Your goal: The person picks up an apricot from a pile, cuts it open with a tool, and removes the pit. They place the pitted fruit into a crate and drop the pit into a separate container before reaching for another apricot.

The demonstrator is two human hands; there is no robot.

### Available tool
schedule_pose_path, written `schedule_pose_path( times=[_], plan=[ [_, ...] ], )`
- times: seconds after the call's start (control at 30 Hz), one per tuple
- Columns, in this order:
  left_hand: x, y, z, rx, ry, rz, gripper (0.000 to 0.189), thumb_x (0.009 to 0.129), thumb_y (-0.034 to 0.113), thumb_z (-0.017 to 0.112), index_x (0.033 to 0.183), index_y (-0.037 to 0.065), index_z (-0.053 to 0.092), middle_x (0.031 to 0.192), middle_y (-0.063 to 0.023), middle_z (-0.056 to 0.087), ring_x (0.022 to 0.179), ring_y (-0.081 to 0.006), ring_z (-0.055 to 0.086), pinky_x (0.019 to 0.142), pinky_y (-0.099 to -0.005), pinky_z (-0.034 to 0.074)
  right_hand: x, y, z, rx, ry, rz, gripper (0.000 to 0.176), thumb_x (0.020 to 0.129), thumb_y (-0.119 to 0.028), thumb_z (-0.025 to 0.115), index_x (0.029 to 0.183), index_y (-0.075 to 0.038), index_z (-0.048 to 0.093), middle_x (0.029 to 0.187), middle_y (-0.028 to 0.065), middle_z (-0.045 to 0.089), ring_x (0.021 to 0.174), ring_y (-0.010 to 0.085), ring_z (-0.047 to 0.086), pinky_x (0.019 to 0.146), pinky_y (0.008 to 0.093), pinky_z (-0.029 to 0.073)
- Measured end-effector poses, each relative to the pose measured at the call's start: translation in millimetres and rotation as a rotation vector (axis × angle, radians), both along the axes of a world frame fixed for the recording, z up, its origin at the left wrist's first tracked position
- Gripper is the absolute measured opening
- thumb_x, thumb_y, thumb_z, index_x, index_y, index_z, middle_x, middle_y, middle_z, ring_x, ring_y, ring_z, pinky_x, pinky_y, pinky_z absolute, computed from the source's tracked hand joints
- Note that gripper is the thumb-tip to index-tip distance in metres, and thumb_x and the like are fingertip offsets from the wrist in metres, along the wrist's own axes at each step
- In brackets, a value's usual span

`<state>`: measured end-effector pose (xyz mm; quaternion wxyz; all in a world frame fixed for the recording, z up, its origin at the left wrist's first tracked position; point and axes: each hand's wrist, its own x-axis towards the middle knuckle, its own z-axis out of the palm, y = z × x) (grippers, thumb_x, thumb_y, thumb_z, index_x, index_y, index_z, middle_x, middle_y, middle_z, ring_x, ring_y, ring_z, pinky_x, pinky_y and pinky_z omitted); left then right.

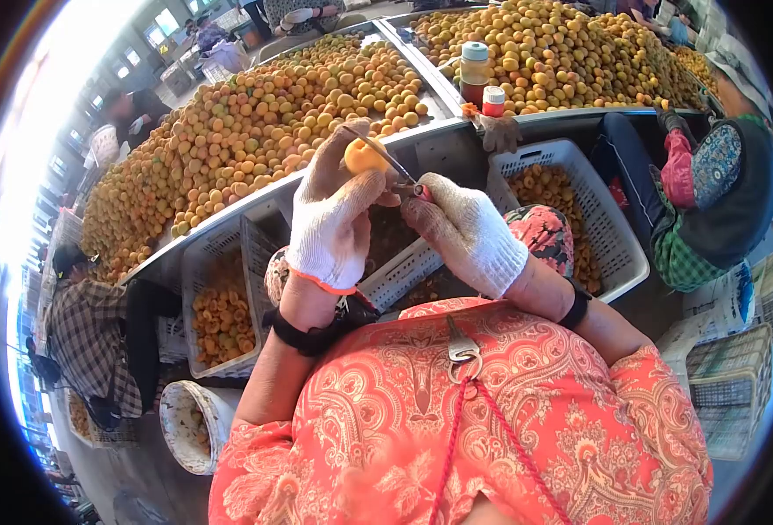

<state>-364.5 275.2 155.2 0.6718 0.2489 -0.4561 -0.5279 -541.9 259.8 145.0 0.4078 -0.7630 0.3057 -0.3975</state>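
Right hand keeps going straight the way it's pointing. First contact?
Likely the left hand's fingers, just ahead of the right hand, with the orange fruit beside them. The knife already overlaps the fruit in view; depth is unclear, so I can't confirm blade contact.

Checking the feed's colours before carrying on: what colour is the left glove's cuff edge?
The left glove has an orange-red cuff edge, shown in the head view.

Harsh white light [41, 83] floods the left side, by small windows [167, 21] in the wall. A metal-rimmed table [446, 128] spans the room; the grey floor [160, 486] may be concrete.
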Motion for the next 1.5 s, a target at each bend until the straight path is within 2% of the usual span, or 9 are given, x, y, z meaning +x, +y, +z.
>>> schedule_pose_path(
  times=[0.23, 0.5, 0.8, 1.07, 1.13, 1.23, 1.33, 1.4, 1.5],
  plan=[
    [14, 5, -2, 0.052, -0.081, 0.011, 0.043, 0.086, 0.008, 0.073, 0.126, -0.002, 0.058, 0.105, -0.0085, 0.066, 0.094, -0.0167, 0.065, 0.08, -0.0303, 0.055, 9, -2, 2, -0.058, 0.02, 0.004, 0.024, 0.101, -0.024, 0.056, 0.093, -0.002, 0.053, 0.069, 0.0171, 0.061, 0.067, 0.0351, 0.064, 0.059, 0.0398, 0.048],
    [25, 4, -2, 0.083, -0.19, 0.159, 0.036, 0.087, 0.006, 0.071, 0.12, -0.001, 0.06, 0.097, -0.0058, 0.065, 0.077, -0.0114, 0.058, 0.07, -0.0241, 0.049, 14, 3, 3, -0.035, 0.087, 0.027, 0.025, 0.101, -0.026, 0.057, 0.093, -0.002, 0.053, 0.071, 0.0186, 0.059, 0.066, 0.0349, 0.063, 0.058, 0.0406, 0.046],
    [31, 7, -3, 0.006, -0.102, 0.03, 0.044, 0.089, 0.014, 0.073, 0.126, -0.002, 0.057, 0.106, -0.0079, 0.065, 0.095, -0.0174, 0.066, 0.079, -0.0303, 0.054, 15, 4, 4, -0.039, 0.064, 0.018, 0.026, 0.1, -0.026, 0.058, 0.093, -0.002, 0.053, 0.071, 0.0215, 0.057, 0.068, 0.0404, 0.061, 0.059, 0.0429, 0.045],
    [31, 8, -3, 0.001, -0.123, 0.007, 0.044, 0.092, 0.016, 0.07, 0.129, -0.003, 0.055, 0.108, -0.0085, 0.065, 0.095, -0.0176, 0.065, 0.083, -0.032, 0.053, 14, 3, 1, -0.069, 0.103, 0.021, 0.025, 0.1, -0.026, 0.058, 0.093, -0.003, 0.053, 0.069, 0.0224, 0.057, 0.071, 0.0436, 0.062, 0.06, 0.0458, 0.045],
    [29, 10, -1, -0.014, -0.137, 0.01, 0.043, 0.093, 0.017, 0.069, 0.129, -0.003, 0.055, 0.108, -0.0087, 0.065, 0.095, -0.0178, 0.065, 0.083, -0.0322, 0.053, 13, 4, 0, -0.084, 0.124, 0.03, 0.023, 0.101, -0.025, 0.056, 0.096, -0.003, 0.049, 0.067, 0.0141, 0.051, 0.06, 0.0241, 0.048, 0.06, 0.0368, 0.044],
    [24, 7, 2, -0.028, -0.201, 0.033, 0.042, 0.094, 0.018, 0.067, 0.128, -0.003, 0.055, 0.107, -0.0093, 0.066, 0.096, -0.0188, 0.065, 0.085, -0.0327, 0.052, 13, 2, -4, -0.164, 0.112, 0.006, 0.022, 0.1, -0.022, 0.058, 0.097, -0.003, 0.049, 0.068, 0.0158, 0.052, 0.059, 0.027, 0.051, 0.059, 0.0373, 0.044],
    [17, 4, -3, -0.059, -0.098, 0.004, 0.039, 0.095, 0.018, 0.064, 0.126, -0.004, 0.055, 0.108, -0.0107, 0.066, 0.098, -0.0191, 0.064, 0.087, -0.0318, 0.051, 19, 0, -12, -0.217, 0.021, -0.028, 0.021, 0.099, -0.021, 0.058, 0.096, -0.003, 0.049, 0.068, 0.0176, 0.053, 0.059, 0.029, 0.052, 0.058, 0.0375, 0.044],
    [11, 6, 3, -0.019, -0.006, -0.023, 0.037, 0.096, 0.017, 0.063, 0.126, -0.004, 0.055, 0.109, -0.0125, 0.066, 0.099, -0.0189, 0.064, 0.088, -0.0317, 0.051, 23, -1, -13, -0.206, -0.003, -0.039, 0.021, 0.099, -0.021, 0.058, 0.096, -0.003, 0.049, 0.069, 0.0179, 0.054, 0.059, 0.0291, 0.053, 0.058, 0.0377, 0.044],
    [6, 6, 8, -0.062, -0.066, 0.059, 0.037, 0.096, 0.017, 0.063, 0.126, -0.004, 0.055, 0.11, -0.0145, 0.067, 0.098, -0.0197, 0.064, 0.089, -0.032, 0.05, 19, 1, -10, -0.146, 0.009, -0.027, 0.02, 0.099, -0.021, 0.058, 0.097, -0.002, 0.05, 0.07, 0.0183, 0.056, 0.061, 0.0298, 0.056, 0.06, 0.0379, 0.045]
  ],
)
